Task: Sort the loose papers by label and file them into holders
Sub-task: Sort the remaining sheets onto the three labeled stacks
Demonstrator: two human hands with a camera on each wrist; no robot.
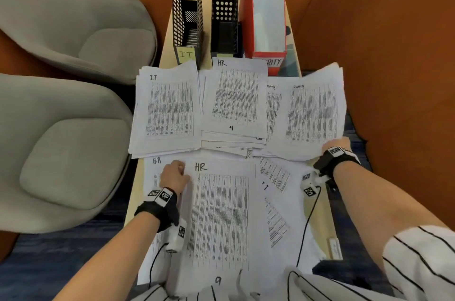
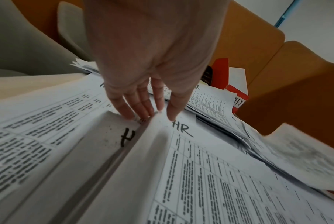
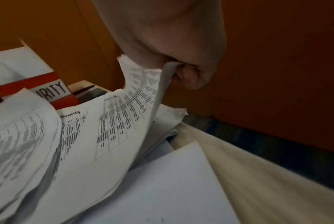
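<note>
An IT stack point(image 1: 167, 108), an HR stack point(image 1: 234, 98) and a Security stack point(image 1: 283, 108) lie side by side across the table. Nearer me lies an HR sheet point(image 1: 221, 214) numbered 9, over other loose sheets. My left hand point(image 1: 181, 169) pinches its top left corner point(image 2: 158, 119), with fingers point(image 2: 124, 109) under the raised edge. My right hand point(image 1: 332, 144) grips the near right corner of a Security sheet point(image 1: 315, 113), which curls up from that stack point(image 3: 124, 121). At the back stand a black mesh IT holder point(image 1: 186, 12), a black holder with round holes point(image 1: 225, 22) and a red Security holder point(image 1: 266, 17).
Two grey chairs point(image 1: 73, 17) point(image 1: 69, 158) stand close to the table's left side. Orange partition walls point(image 1: 381, 29) close in the back and right. More loose sheets point(image 1: 273, 177) lie askew under my right forearm. Blue carpet point(image 1: 61, 244) shows below the narrow table's edges.
</note>
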